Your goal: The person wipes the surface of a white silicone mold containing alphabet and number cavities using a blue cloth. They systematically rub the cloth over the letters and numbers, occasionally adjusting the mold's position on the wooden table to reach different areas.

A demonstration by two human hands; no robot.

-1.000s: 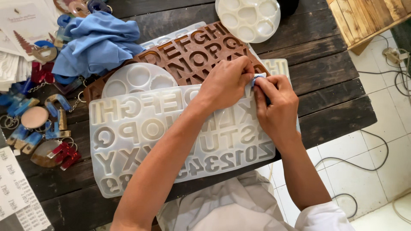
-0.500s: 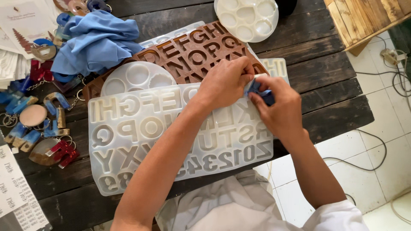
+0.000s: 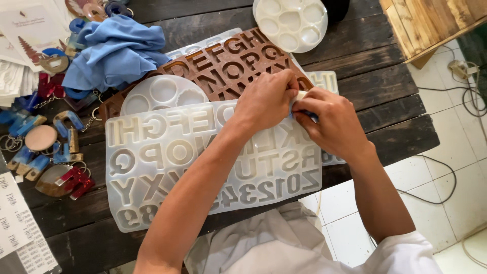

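Both hands meet over the upper right part of the translucent white letter mould [image 3: 167, 152], which lies flat on the dark wooden desk [image 3: 385, 116]. The left hand [image 3: 266, 99] presses down on the mould's top edge, fingers curled together. The right hand [image 3: 332, 122] has its fingers pinched on a small blue and white piece [image 3: 300, 104], right at the edge where the white mould overlaps the brown letter mould [image 3: 228, 63]. The piece is mostly hidden by the fingers; it looks like a cast resin letter, though I cannot be sure.

To work such a piece free cleanly, the holding hand should stay flat and close beside the cavity so the soft mould does not lift, while the pinching fingers peel the silicone back from the piece rather than pull the piece straight up. A slow roll from one corner seems the safer way.

Nearby are a round white cavity mould [image 3: 162, 94] tucked under the letter mould, a second round one [image 3: 290, 23] at the desk's far edge, a crumpled blue cloth [image 3: 114, 50], and finished blue and red keyring letters [image 3: 48, 152] on the left.
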